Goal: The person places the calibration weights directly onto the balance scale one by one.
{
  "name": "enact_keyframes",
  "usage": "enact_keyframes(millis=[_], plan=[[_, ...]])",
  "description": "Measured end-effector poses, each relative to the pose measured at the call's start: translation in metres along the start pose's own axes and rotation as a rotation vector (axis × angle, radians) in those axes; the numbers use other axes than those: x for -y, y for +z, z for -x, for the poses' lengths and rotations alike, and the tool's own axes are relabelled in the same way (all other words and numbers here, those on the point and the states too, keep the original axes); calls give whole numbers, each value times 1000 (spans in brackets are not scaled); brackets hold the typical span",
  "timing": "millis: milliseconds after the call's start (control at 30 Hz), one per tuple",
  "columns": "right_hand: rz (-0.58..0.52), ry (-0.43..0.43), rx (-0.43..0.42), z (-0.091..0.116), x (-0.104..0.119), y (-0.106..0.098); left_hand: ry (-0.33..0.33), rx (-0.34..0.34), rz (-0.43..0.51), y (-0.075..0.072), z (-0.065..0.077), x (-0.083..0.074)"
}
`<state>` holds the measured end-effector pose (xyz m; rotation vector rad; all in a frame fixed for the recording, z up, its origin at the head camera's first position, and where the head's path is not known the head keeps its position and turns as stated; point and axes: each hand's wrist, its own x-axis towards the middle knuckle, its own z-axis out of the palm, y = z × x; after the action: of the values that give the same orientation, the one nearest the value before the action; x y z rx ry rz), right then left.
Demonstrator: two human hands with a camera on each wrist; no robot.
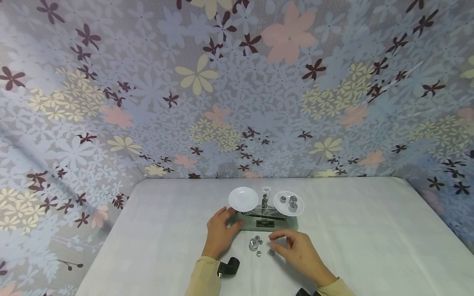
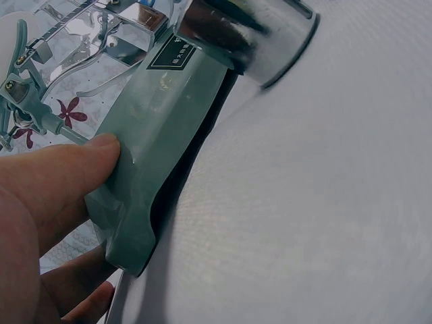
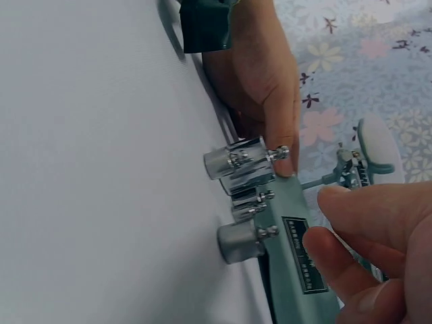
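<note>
A balance scale with a green base (image 1: 249, 224) stands on the table, its two white pans raised. The left pan (image 1: 243, 199) is bare, and three metal weights (image 1: 283, 199) sit on the right pan (image 1: 284, 209). My left hand (image 1: 221, 230) grips the left end of the base, thumb on top and fingers around the end. In front of the scale my right hand (image 1: 298, 250) hovers with thumb and index finger apart, nothing between them. Close below its thumb stands a knobbed metal weight (image 3: 241, 243). A larger weight (image 1: 253, 245) is to its left, among several smaller ones (image 1: 259, 253).
A pale cloth covers the table (image 1: 370, 230). Flower-patterned fabric (image 1: 240, 90) rises behind it and at both sides. A black wrist camera (image 1: 231, 267) juts from the left sleeve (image 1: 204, 277). The scale's dark label (image 3: 305, 255) faces the front.
</note>
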<state>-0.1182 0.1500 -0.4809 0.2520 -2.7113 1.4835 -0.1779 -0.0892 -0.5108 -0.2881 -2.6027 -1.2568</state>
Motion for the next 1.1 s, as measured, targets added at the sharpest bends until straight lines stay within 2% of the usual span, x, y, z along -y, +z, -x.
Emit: enact_keyframes(millis=[367,667,1100], plan=[[-34,-6,85,-1,-9,2,-8,-5,8,-1,1,0],[-2,-2,154,-2,-18,1,-19,9,10,0,2,-1],[-5,6,199,-3,-21,-1,-11,6,-1,1,0,1]])
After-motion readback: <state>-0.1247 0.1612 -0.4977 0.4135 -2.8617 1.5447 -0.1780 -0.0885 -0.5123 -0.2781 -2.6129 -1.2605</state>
